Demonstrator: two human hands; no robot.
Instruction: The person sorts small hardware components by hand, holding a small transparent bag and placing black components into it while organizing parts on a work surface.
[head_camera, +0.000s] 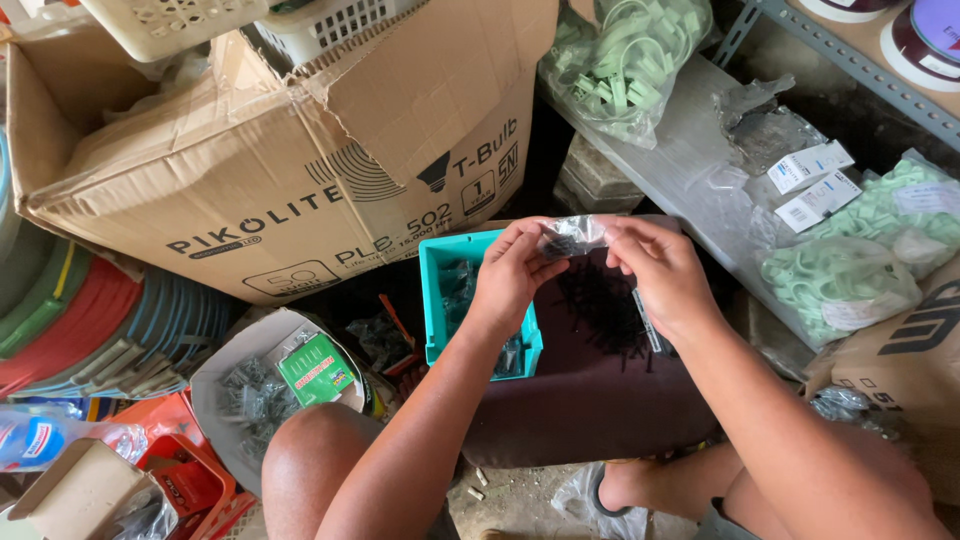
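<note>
Both hands pinch one small clear plastic bag (572, 236) between them, left hand (512, 275) and right hand (660, 272) gripping opposite ends above a dark maroon cushion (590, 390) strewn with what look like small black screws (603, 305). Just left sits a teal bin (437, 290); behind it, a large cardboard box (250, 190).

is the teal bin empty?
No: the teal bin holds small dark pieces, visible beside the left hand, which with the right hand pinches a small clear bag.
</note>
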